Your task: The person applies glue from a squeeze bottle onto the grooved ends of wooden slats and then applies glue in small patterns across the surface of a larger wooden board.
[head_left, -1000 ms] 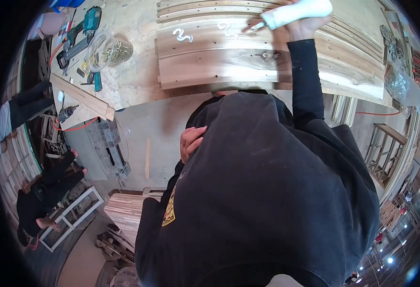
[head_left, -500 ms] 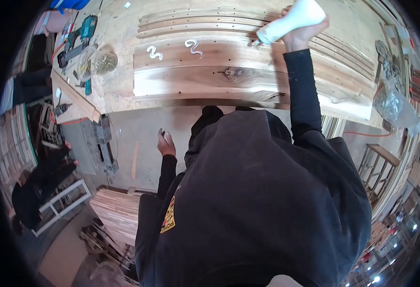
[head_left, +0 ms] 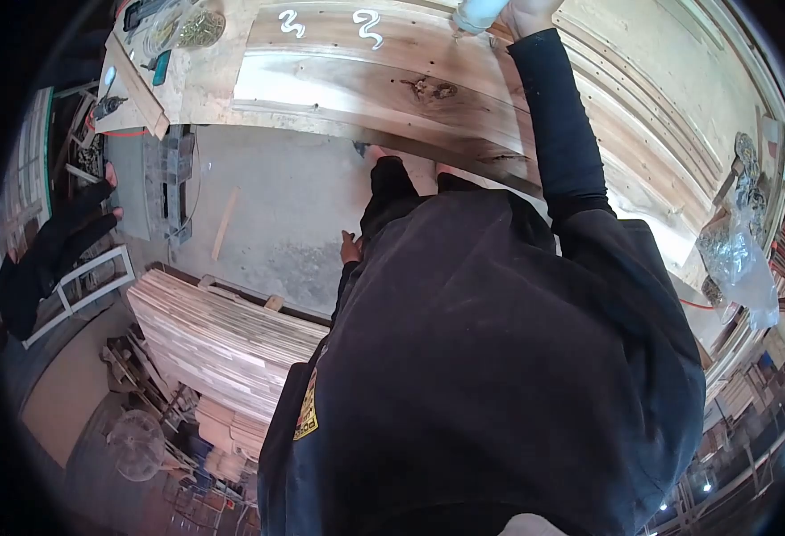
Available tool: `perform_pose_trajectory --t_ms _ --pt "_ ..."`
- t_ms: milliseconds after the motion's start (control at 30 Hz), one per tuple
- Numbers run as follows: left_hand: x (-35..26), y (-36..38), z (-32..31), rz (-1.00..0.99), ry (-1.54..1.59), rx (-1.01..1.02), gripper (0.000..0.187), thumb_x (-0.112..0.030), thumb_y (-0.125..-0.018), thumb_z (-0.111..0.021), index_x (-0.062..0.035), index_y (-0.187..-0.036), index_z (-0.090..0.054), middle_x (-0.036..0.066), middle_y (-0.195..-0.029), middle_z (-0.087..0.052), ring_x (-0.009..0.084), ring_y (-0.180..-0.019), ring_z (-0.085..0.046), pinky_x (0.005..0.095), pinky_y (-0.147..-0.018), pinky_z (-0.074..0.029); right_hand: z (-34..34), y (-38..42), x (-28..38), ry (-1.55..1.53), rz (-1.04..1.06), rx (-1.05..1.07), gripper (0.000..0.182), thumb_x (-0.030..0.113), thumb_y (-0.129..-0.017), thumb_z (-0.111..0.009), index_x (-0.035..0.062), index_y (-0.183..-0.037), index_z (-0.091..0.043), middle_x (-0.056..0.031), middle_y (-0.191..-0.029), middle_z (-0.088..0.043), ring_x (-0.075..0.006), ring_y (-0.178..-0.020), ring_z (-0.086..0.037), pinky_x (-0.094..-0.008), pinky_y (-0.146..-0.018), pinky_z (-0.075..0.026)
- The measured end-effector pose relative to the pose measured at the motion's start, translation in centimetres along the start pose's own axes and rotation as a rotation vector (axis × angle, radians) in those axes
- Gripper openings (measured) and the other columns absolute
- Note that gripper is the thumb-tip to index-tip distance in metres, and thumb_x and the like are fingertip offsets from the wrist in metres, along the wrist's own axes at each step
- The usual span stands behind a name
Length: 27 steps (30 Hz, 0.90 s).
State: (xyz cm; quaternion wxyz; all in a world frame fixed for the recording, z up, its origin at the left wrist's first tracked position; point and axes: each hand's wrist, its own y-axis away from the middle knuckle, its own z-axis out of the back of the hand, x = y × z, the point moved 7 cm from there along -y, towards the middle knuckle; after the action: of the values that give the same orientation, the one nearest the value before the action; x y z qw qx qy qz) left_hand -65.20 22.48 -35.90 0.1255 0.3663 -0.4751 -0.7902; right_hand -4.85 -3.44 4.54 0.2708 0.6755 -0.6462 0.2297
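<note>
My right hand [head_left: 530, 14] is wrapped round a pale squeeze bottle [head_left: 479, 12], tipped nozzle-down over the wooden boards [head_left: 348, 85]. The top of the bottle is cut off by the frame edge. Two white wavy beads of glue lie on the far board, a left one [head_left: 292, 24] and a right one [head_left: 368, 29]. Below the bench, close to my body, my left hand [head_left: 350, 248] hangs with its fingers curled; what it may hold is too small to make out.
A jar of screws [head_left: 201, 29] and a wood strip [head_left: 135, 85] are on the bench's left. A plastic bag [head_left: 739, 255] hangs at the right end. Behind on the left stands a stack of laminated boards [head_left: 223, 326]; another person [head_left: 53, 241] bends nearby.
The view has turned and shifted, so the bench sits higher in frame. My right hand keeps the bottle over the far board. My left hand has come closer to my body.
</note>
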Motion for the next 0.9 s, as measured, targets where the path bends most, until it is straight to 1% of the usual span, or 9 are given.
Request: perform_pose_trajectory --t_ms 100,133,233,267,367,467,533,733,900 --pt "-2.2 5.1 0.4 0.133 0.119 -0.055 0.08 -0.066 -0.093 -0.035 -0.003 -0.141 -0.04 0.014 -0.126 -0.058 0.023 -0.108 -0.06 0.0378 -0.087 -0.047 -0.1 0.2 -0.4 0.017 -0.01 0.008 0.068 0.071 -0.088 -0.028 0.011 -0.085 -0.06 -0.0055 -0.058 -0.055 -0.0219 -0.043 -0.051 -0.0341 -0.037 -0.042" --pt "-2.0 5.0 0.5 0.188 0.203 -0.025 0.08 -0.069 -0.091 -0.035 -0.0095 -0.144 -0.035 0.01 -0.123 -0.06 0.0202 -0.109 -0.058 0.0371 -0.085 -0.043 -0.2 0.2 -0.5 0.026 -0.013 0.011 0.068 0.071 -0.088 -0.028 0.011 -0.085 -0.06 -0.0055 -0.058 -0.055 -0.0219 -0.043 -0.051 -0.0341 -0.037 -0.042" --pt "-4.0 5.7 0.6 0.145 0.207 -0.012 0.078 -0.07 -0.091 -0.034 -0.0139 -0.145 -0.035 0.007 -0.126 -0.06 0.0182 -0.114 -0.056 0.0367 -0.089 -0.037 -0.6 0.5 -1.0 0.038 -0.017 0.007 0.068 0.071 -0.088 -0.028 0.011 -0.086 -0.06 -0.0056 -0.058 -0.055 -0.0219 -0.043 -0.052 -0.034 -0.037 -0.042" --pt "-5.1 6.6 0.3 0.118 0.181 -0.011 0.076 -0.068 -0.093 -0.032 -0.0134 -0.145 -0.035 0.006 -0.128 -0.059 0.0181 -0.118 -0.053 0.0374 -0.094 -0.035 -0.6 0.6 -1.2 0.044 -0.024 0.005 0.068 0.071 -0.088 -0.028 0.011 -0.086 -0.06 -0.0056 -0.058 -0.055 -0.0219 -0.043 -0.052 -0.0339 -0.037 -0.042" --pt "-7.1 6.7 -0.6 0.074 0.168 0.019 0.072 -0.065 -0.094 -0.031 -0.0136 -0.145 -0.035 0.007 -0.13 -0.058 0.018 -0.119 -0.053 0.038 -0.093 -0.035 -0.9 1.1 -1.7 0.057 -0.031 -0.001 0.068 0.071 -0.088 -0.028 0.011 -0.086 -0.06 -0.0056 -0.058 -0.055 -0.0219 -0.043 -0.052 -0.0338 -0.037 -0.042" --pt "-8.6 7.4 -1.8 0.092 0.181 0.022 0.069 -0.063 -0.096 -0.031 -0.0129 -0.143 -0.037 0.008 -0.129 -0.059 0.0202 -0.119 -0.054 0.0399 -0.094 -0.035 -1.0 1.6 -1.8 0.063 -0.032 -0.01 0.068 0.071 -0.088 -0.028 0.011 -0.086 -0.06 -0.0056 -0.058 -0.055 -0.0219 -0.043 -0.052 -0.0337 -0.037 -0.042" --pt "-8.6 6.8 -2.1 0.09 0.184 0.033 0.069 -0.063 -0.096 -0.031 -0.0123 -0.142 -0.038 0.008 -0.128 -0.06 0.0215 -0.119 -0.054 0.0413 -0.095 -0.035 -1.0 1.7 -1.6 0.067 -0.03 -0.013 0.068 0.07 -0.088 -0.028 0.0109 -0.087 -0.06 -0.0057 -0.058 -0.055 -0.0219 -0.043 -0.052 -0.0336 -0.037 -0.042" --pt "-7.1 5.4 -2.6 0.144 0.18 0.072 0.075 -0.068 -0.093 -0.029 -0.0141 -0.145 -0.035 0.009 -0.133 -0.056 0.0229 -0.123 -0.051 0.0422 -0.097 -0.032 -0.6 2.4 -0.8 0.079 -0.016 -0.018 0.067 0.07 -0.088 -0.028 0.0109 -0.087 -0.06 -0.0057 -0.058 -0.056 -0.022 -0.043 -0.052 -0.0333 -0.037 -0.042" --pt "-6.2 5.1 -3.4 0.143 0.212 0.083 0.078 -0.071 -0.092 -0.029 -0.0144 -0.146 -0.033 0.01 -0.136 -0.054 0.0252 -0.125 -0.048 0.0432 -0.099 -0.03 -0.4 3.0 -0.2 0.079 -0.002 -0.019 0.067 0.07 -0.089 -0.028 0.0109 -0.088 -0.06 -0.0058 -0.058 -0.056 -0.022 -0.043 -0.052 -0.0331 -0.037 -0.042"
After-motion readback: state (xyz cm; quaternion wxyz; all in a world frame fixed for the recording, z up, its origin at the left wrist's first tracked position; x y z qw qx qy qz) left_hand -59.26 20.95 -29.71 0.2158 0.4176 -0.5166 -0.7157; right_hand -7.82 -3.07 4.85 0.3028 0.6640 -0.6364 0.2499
